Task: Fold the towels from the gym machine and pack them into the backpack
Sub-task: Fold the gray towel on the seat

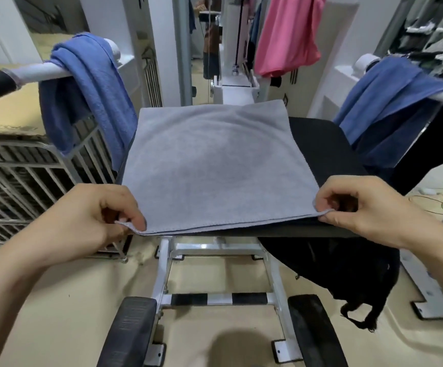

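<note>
A light grey towel [215, 165] lies flat on the black seat [329, 152] of the gym machine, doubled over so that two edges show at its near side. My left hand [95, 215] pinches its near left corner. My right hand [360, 205] pinches the near right corner. A black backpack [334, 266] hangs off the seat's right front, its straps dangling toward the floor. A blue towel [93, 91] is draped over the machine's left white bar. Another blue towel [390, 102] hangs over the right bar.
A pink garment [289, 35] hangs at the back. A metal wire rack [29, 176] stands at the left beside cardboard. Two black foot pads [130, 332] and the white frame [215, 298] are below the seat.
</note>
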